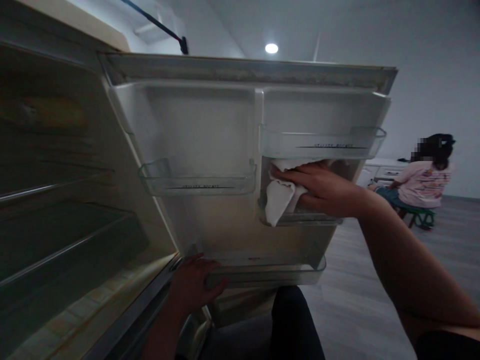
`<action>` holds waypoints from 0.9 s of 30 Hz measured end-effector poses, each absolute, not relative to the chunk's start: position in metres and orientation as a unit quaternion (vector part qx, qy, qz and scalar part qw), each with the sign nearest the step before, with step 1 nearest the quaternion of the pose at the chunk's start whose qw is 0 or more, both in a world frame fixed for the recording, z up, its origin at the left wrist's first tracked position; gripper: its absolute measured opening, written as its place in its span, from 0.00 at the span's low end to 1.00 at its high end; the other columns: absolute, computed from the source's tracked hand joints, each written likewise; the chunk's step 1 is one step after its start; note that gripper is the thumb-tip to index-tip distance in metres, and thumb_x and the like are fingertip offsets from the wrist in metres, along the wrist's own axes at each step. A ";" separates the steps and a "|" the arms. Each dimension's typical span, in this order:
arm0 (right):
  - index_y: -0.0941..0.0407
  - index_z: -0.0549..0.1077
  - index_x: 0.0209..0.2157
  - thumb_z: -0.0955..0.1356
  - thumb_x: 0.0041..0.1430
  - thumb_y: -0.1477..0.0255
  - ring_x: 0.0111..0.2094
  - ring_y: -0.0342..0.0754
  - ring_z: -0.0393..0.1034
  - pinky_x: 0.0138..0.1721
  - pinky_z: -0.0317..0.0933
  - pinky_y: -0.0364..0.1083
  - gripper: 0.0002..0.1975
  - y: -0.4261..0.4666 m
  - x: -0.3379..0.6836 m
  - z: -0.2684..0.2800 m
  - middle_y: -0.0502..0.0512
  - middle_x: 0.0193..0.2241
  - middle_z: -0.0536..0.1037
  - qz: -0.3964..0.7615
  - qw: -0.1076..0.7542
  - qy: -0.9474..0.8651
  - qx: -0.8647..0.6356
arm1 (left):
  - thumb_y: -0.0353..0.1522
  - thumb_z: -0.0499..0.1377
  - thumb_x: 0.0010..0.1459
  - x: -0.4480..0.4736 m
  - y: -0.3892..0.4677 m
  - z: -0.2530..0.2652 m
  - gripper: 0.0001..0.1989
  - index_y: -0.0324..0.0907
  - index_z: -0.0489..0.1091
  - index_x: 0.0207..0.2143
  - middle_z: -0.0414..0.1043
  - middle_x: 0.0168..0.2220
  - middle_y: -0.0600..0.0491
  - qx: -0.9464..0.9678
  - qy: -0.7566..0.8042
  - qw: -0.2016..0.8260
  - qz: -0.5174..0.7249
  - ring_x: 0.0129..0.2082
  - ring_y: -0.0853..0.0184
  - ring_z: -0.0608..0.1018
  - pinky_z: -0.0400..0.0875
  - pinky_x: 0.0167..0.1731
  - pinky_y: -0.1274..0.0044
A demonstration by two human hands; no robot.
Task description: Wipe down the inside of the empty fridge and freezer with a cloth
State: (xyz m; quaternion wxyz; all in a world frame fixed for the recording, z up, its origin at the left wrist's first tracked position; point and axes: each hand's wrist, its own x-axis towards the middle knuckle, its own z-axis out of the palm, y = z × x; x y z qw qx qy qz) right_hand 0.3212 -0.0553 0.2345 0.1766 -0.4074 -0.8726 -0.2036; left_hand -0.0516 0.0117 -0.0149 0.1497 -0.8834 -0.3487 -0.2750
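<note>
A white cloth (279,197) is bunched under the fingers of my right hand (322,187). That hand presses it into the space beneath the upper right door pocket (318,142), just above a lower clear pocket (307,220). Its corner hangs down over that lower pocket's left edge. My left hand (197,282) rests low by the hinge side of the open fridge door (202,125), at the left end of the bottom door pocket (270,275). Its fingers are spread and hold nothing I can see.
Inside the fridge on the left are glass shelves (71,245) and a dim yellowish item (56,112). Another clear pocket (198,182) sits on the door's left half. A person (423,180) sits on a green stool (423,217) at the right. My knee (294,315) is under the door.
</note>
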 end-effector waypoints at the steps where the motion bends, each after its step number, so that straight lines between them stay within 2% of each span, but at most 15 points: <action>1: 0.53 0.63 0.68 0.64 0.62 0.73 0.61 0.62 0.65 0.63 0.56 0.62 0.33 -0.060 0.325 0.237 0.61 0.60 0.71 -0.210 0.179 -0.865 -0.420 | 0.51 0.64 0.54 -0.052 0.012 -0.016 0.20 0.48 0.82 0.40 0.84 0.38 0.52 -0.882 -0.350 0.150 -0.279 0.45 0.49 0.83 0.78 0.47 0.60; 4: 0.53 0.66 0.66 0.63 0.64 0.70 0.58 0.61 0.68 0.60 0.61 0.60 0.29 -0.077 0.336 0.240 0.60 0.59 0.73 -0.253 0.190 -0.827 -0.464 | 0.51 0.64 0.54 -0.052 0.012 -0.018 0.20 0.49 0.82 0.40 0.84 0.39 0.53 -0.880 -0.354 0.144 -0.282 0.46 0.49 0.83 0.77 0.48 0.60; 7: 0.57 0.66 0.65 0.63 0.68 0.66 0.56 0.63 0.70 0.56 0.64 0.59 0.26 -0.091 0.334 0.236 0.64 0.59 0.72 -0.313 0.181 -0.774 -0.520 | 0.52 0.63 0.54 -0.051 0.012 -0.019 0.20 0.49 0.82 0.40 0.84 0.39 0.52 -0.879 -0.359 0.136 -0.284 0.46 0.50 0.83 0.76 0.49 0.61; 10: 0.62 0.67 0.64 0.61 0.70 0.64 0.56 0.68 0.67 0.55 0.62 0.62 0.26 -0.092 0.317 0.231 0.71 0.57 0.72 -0.361 0.143 -0.714 -0.583 | 0.52 0.63 0.55 -0.050 0.012 -0.018 0.21 0.49 0.82 0.40 0.84 0.39 0.52 -0.882 -0.354 0.130 -0.282 0.45 0.51 0.83 0.76 0.49 0.60; 12: 0.62 0.68 0.63 0.61 0.70 0.65 0.56 0.69 0.66 0.55 0.61 0.63 0.25 -0.084 0.302 0.230 0.73 0.55 0.72 -0.364 0.136 -0.696 -0.603 | 0.52 0.63 0.55 -0.050 0.012 -0.017 0.21 0.49 0.82 0.40 0.84 0.39 0.52 -0.884 -0.352 0.133 -0.278 0.44 0.51 0.83 0.76 0.49 0.60; 18: 0.60 0.71 0.57 0.64 0.68 0.67 0.56 0.63 0.63 0.58 0.58 0.60 0.20 -0.041 0.271 0.237 0.68 0.53 0.72 -0.235 0.132 -0.842 -0.468 | 0.53 0.61 0.55 -0.048 0.010 -0.014 0.22 0.48 0.82 0.40 0.84 0.38 0.52 -0.883 -0.358 0.138 -0.271 0.44 0.49 0.84 0.77 0.48 0.59; 21: 0.59 0.72 0.55 0.64 0.68 0.67 0.54 0.58 0.66 0.58 0.60 0.57 0.18 -0.033 0.277 0.240 0.64 0.52 0.74 -0.149 0.124 -0.886 -0.421 | 0.52 0.61 0.56 -0.047 0.009 -0.013 0.21 0.48 0.82 0.41 0.84 0.38 0.52 -0.882 -0.369 0.133 -0.262 0.44 0.49 0.84 0.77 0.48 0.59; 24: 0.56 0.72 0.55 0.64 0.69 0.64 0.52 0.56 0.71 0.54 0.64 0.54 0.18 -0.039 0.296 0.242 0.60 0.52 0.76 -0.076 0.104 -0.880 -0.458 | 0.53 0.62 0.55 -0.047 0.010 -0.014 0.22 0.48 0.82 0.41 0.84 0.38 0.51 -0.881 -0.374 0.130 -0.259 0.45 0.49 0.83 0.77 0.48 0.58; 27: 0.56 0.73 0.53 0.64 0.69 0.60 0.52 0.57 0.72 0.52 0.65 0.53 0.19 -0.052 0.317 0.243 0.60 0.52 0.77 -0.063 0.091 -0.839 -0.533 | 0.53 0.61 0.56 -0.048 0.012 -0.015 0.22 0.48 0.82 0.41 0.84 0.38 0.52 -0.883 -0.362 0.133 -0.267 0.44 0.49 0.84 0.76 0.48 0.58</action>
